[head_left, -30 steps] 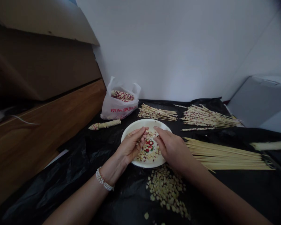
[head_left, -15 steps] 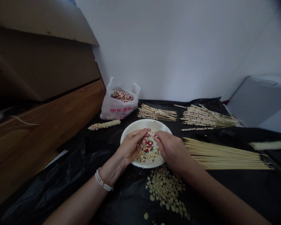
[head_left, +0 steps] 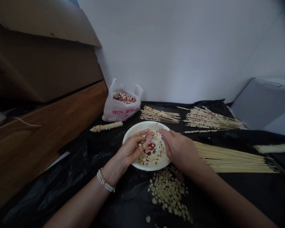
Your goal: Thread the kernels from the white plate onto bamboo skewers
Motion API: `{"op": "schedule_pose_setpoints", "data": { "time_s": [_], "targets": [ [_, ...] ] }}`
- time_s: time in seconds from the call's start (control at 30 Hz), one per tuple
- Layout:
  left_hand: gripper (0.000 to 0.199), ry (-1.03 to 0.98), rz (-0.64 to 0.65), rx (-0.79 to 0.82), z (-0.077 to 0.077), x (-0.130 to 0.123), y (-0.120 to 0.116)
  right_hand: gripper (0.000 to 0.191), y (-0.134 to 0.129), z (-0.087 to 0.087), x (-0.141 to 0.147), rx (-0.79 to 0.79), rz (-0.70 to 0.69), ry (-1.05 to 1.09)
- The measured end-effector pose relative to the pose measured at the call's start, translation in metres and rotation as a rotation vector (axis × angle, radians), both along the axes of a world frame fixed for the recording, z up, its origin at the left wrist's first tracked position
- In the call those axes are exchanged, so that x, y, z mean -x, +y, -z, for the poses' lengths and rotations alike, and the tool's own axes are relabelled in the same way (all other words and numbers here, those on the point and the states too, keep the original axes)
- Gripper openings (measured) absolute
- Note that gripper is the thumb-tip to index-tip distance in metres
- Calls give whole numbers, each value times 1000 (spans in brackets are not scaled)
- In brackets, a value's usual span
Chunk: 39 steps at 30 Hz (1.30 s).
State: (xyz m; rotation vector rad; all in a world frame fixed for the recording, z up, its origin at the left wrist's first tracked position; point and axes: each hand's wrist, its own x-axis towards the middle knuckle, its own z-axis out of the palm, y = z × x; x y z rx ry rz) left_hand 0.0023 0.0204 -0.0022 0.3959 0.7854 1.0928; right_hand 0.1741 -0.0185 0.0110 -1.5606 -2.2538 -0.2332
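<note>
Over the white bowl [head_left: 129, 135], my left hand [head_left: 134, 146] is turned palm up with its fingers curled. A few corn kernels [head_left: 143, 136] show between its thumb and fingers. Opposite it, at the bowl's right rim, my right hand [head_left: 177, 145] is closed in a pinch. A small pale piece lies near its fingertips, too blurred to name. Loose cream and dark-red kernels [head_left: 147, 157] lie in the bowl around a red flower print. In front of the bowl, a heap of pale flat kernels [head_left: 168, 191] rests on black plastic sheeting [head_left: 85, 183].
Bare skewers [head_left: 235, 158] lie to the right. Behind are two bunches of kernel-covered skewers [head_left: 156, 114] [head_left: 204, 117]. A partly stripped cob [head_left: 109, 126] lies near a plastic bag [head_left: 121, 110] of speckled cobs. Cardboard [head_left: 45, 63] stands left, a pale box [head_left: 266, 101] right.
My hands have drawn slightly apart. The right has shifted a little up and to the right; the left fingers have loosened and stretched out somewhat.
</note>
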Motion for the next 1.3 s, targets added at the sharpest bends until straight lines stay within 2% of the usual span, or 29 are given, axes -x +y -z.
{"op": "schedule_pose_setpoints", "data": {
  "time_s": [0.2,0.37,0.53,0.63,0.87,1.3],
  "targets": [
    [18,54,-45,-50,4,-2,0,22,-2,-2,1,-15,-22,-10],
    [20,20,-48,3,3,1,2,23,-1,-1,0,-70,-29,-46],
    [26,-107,50,4,6,5,5,23,-2,-3,0,-36,-26,-66],
    [23,-85,72,-11,7,6,5,20,-2,-6,1,-5,-19,-78],
    [14,-71,24,-33,7,5,4,21,-4,-11,1,14,-12,-122],
    [18,-61,-45,-2,4,3,3,23,-2,-11,-1,-16,-12,-122]
  ]
}}
